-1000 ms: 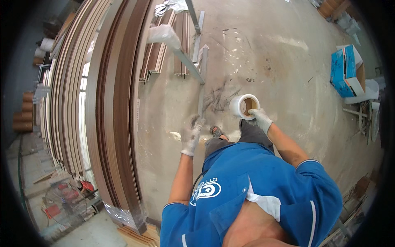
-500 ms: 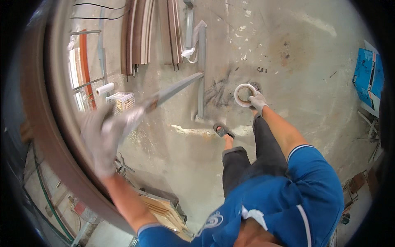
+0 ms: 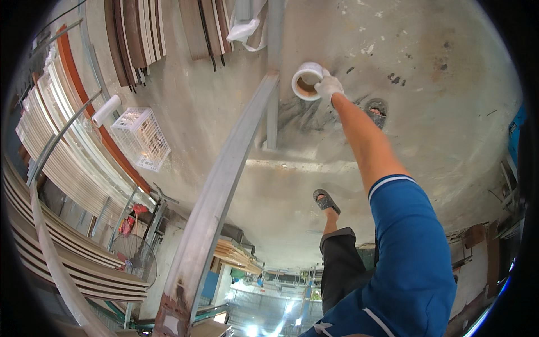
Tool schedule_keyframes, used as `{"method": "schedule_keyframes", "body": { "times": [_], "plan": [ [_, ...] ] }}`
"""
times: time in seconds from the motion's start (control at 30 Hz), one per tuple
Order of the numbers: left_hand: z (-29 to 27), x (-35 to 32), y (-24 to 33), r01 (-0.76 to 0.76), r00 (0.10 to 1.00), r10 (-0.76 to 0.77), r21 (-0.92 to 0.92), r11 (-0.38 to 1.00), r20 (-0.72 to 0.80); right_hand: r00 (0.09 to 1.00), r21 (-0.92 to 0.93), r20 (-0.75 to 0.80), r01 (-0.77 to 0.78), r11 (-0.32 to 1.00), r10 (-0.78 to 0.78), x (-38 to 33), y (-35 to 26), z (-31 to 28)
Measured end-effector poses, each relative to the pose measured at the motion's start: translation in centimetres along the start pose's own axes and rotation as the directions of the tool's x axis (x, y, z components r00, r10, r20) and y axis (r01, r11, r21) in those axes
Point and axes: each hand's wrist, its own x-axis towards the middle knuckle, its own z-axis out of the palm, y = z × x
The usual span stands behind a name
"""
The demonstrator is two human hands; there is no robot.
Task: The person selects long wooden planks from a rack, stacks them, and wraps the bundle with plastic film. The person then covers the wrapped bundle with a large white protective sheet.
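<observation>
My right hand (image 3: 329, 86), in a pale glove, grips a white ring-shaped roll of tape (image 3: 307, 82) by its right-hand rim. A brown inner core shows through the roll's hole. The right arm stretches forward over the floor, just right of a grey metal frame (image 3: 273, 112). A long metal beam (image 3: 224, 174) of that frame slants down toward the lower left. My left hand is out of view.
White and brown strips (image 3: 62, 135) are stacked on a rack at the left. A white plastic basket (image 3: 141, 137) stands on the floor near a white roll (image 3: 105, 110). More brown strips (image 3: 135, 33) lie at the far left, and a fan (image 3: 135, 255) stands low left.
The view has swung round. My right hand has moved forward with the roll of tape. My left hand and the long brown profile beside it have gone out of view.
</observation>
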Motion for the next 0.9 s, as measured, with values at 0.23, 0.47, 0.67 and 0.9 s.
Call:
{"method": "schedule_keyframes", "body": {
  "times": [0.23, 0.47, 0.67, 0.9],
  "plan": [
    [-2.2, -1.8, 0.2, -0.027, 0.999, 0.028, 0.028, 0.999, -0.035, 0.988, -0.040, -0.023, 0.150, 0.988, -0.151, -1.3, 0.6, -2.7],
    [-4.1, -3.6, -1.1, -0.304, 0.928, 0.310, 0.062, 0.951, -0.205, 0.989, -0.073, 0.057, 0.138, 0.988, -0.134, -15.3, 13.7, -16.8],
    [-4.8, -6.0, -0.7, -0.115, 0.953, 0.102, -0.029, 0.993, -0.287, 0.974, 0.078, -0.084, -0.203, 0.976, 0.209, -31.4, 28.8, -28.4],
    [-5.1, -6.2, -0.9, -0.180, 0.943, 0.172, -0.002, 0.984, -0.284, 0.944, 0.593, -0.102, -0.196, 0.781, 0.315, -43.5, 39.4, -29.3]
  ]
}}
